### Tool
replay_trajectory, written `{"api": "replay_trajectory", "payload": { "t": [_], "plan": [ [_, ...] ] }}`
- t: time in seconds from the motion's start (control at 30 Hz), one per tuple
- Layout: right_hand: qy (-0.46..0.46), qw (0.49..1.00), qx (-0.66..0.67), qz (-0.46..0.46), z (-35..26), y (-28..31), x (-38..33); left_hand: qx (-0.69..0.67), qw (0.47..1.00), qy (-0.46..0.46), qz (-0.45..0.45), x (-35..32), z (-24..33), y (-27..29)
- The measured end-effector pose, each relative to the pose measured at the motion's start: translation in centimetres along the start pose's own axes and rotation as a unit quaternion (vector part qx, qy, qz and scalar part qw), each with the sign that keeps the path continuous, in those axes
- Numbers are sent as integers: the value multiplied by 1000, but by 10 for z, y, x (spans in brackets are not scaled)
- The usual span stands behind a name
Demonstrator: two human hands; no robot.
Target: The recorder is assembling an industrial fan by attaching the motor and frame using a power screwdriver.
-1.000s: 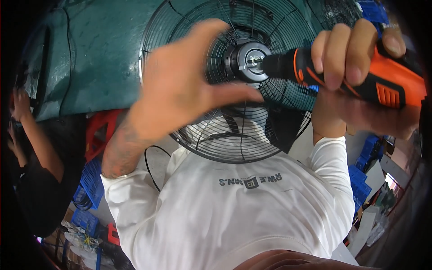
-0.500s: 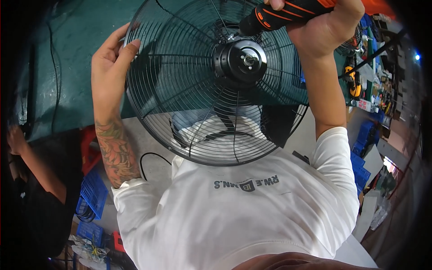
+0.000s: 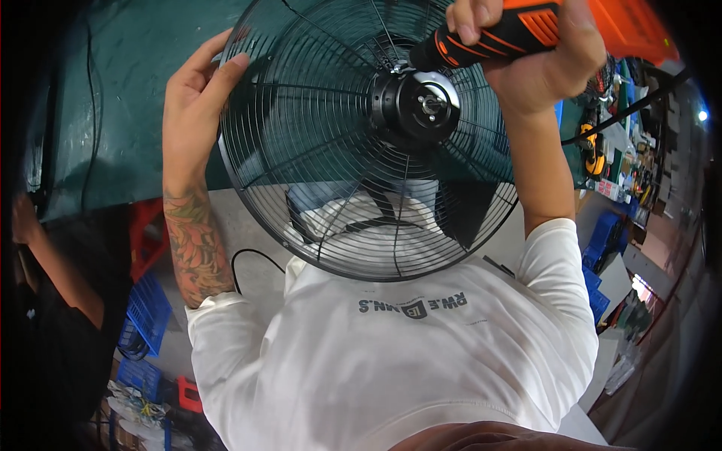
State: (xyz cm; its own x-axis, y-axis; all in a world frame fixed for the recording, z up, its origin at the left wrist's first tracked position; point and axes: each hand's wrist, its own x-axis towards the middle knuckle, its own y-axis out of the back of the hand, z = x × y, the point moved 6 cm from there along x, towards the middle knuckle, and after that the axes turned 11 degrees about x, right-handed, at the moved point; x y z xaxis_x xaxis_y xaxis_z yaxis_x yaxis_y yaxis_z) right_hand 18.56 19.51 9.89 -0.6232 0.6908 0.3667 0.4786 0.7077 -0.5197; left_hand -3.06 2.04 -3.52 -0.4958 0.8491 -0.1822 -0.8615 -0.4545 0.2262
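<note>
Power driver (image 3: pixel 496 43), orange and black, moved since a second ago from the centre of the hub (image 3: pixel 416 113) to its upper edge; fan guard (image 3: pixel 323 89), round, black wire, overlapping the green counter's (image 3: pixel 143 90) near edge in view. Left grip (image 3: pixel 192 113), thumb and fingers closed on guard rim; right grip (image 3: pixel 538 81), wrapped round driver; blue crate (image 3: pixel 149 316), lower left.

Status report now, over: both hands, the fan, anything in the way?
Left hand holding fan by its edge. Right hand gripping driver, nose close beside motor, contact unclear. Nothing visibly blocking.
</note>
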Motion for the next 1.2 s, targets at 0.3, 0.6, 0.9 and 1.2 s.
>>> {"api": "replay_trajectory", "payload": {
  "t": [0.3, 0.6, 0.9, 1.2],
  "plan": [
    [-25, 997, 8, -71, 7, -2, -4, -42, 999, 6, 5, 6, -5, -3],
    [-39, 994, 35, -99, 14, 8, -1, -62, 998, 22, 7, 8, -6, -5],
    [-46, 985, 76, -148, 24, 12, -1, -105, 994, 19, 32, 10, -14, 1],
    [-47, 992, 19, -118, -1, -22, 9, -351, 936, -12, 36, -23, 0, 49]
  ]
}}
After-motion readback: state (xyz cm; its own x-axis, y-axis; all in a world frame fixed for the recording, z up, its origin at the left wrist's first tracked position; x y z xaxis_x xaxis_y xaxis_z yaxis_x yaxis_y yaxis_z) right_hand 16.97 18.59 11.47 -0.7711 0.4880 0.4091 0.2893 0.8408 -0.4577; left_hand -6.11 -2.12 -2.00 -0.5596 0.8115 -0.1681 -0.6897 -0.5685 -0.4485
